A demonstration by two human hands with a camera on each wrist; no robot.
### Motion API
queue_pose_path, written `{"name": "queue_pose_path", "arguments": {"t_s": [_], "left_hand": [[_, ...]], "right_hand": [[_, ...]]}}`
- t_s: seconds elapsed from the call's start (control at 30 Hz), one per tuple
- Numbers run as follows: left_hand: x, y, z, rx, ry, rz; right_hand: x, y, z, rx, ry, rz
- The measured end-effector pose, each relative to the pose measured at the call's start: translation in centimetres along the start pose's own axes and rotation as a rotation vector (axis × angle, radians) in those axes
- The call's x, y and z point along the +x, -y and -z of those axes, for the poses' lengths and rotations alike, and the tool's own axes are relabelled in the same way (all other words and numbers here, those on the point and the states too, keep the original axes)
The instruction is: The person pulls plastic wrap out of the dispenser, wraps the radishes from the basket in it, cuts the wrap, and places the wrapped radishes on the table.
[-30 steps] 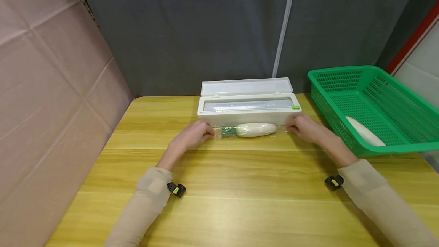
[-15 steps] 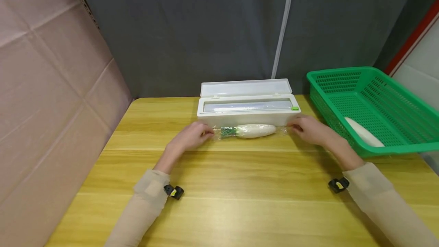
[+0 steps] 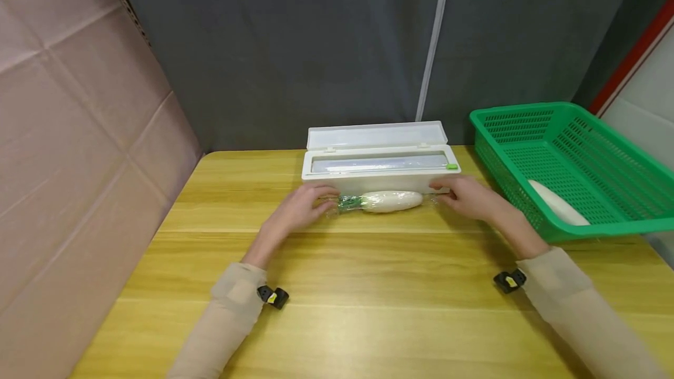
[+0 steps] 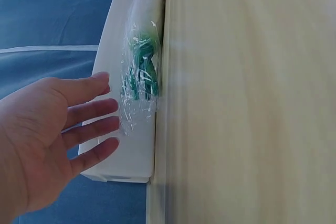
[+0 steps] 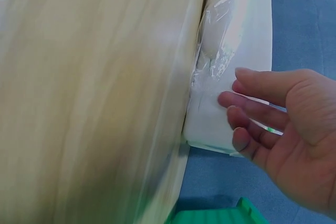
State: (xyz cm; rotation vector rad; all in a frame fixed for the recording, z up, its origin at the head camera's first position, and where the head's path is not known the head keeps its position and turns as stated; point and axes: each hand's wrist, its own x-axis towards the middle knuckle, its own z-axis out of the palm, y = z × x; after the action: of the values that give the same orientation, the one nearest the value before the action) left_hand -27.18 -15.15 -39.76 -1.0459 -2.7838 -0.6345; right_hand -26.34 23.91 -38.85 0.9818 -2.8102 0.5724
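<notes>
A white radish (image 3: 392, 201) with green stalks (image 4: 143, 61) lies on the table, wrapped in clear cling film (image 4: 137, 116). Loose film sticks out past both its ends. At the stalk end, my left hand (image 3: 300, 209) has its fingers spread and holds nothing, as the left wrist view shows. My right hand (image 5: 299, 124) is beside the film at the other end, its fingers loosely bent and thumb apart from them, with nothing pinched. Directly behind the radish stands a white cling film dispenser (image 3: 368, 183), lid up, with a film roll (image 3: 379, 162) inside.
A green plastic basket (image 3: 505, 175) stands at the right of the wooden table (image 3: 368, 285) and has another white radish (image 3: 559, 203) in it. A dark curtain (image 3: 295, 45) hangs behind the table, and a pale pink cloth wall (image 3: 79, 162) borders the left.
Both hands have let go of the film ends and spread their fingers. The right hand has shifted slightly left. The wrapped radish stays in about the same place.
</notes>
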Motion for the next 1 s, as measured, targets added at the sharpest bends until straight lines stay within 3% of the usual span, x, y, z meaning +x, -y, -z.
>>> {"name": "queue_pose_path", "arguments": {"t_s": [0.23,0.67,1.0], "left_hand": [[0.6,-0.4,-0.6,-0.027,0.069,0.035],[1.3,-1.3,-1.3,0.002,0.12,0.118],[1.7,-1.8,-1.6,0.1,0.144,0.146]], "right_hand": [[0.4,0.2,-0.4,0.065,0.063,-0.023],[1.5,0.4,-0.9,0.117,0.134,0.042],[1.7,0.4,-1.2,0.095,0.184,0.014]]}}
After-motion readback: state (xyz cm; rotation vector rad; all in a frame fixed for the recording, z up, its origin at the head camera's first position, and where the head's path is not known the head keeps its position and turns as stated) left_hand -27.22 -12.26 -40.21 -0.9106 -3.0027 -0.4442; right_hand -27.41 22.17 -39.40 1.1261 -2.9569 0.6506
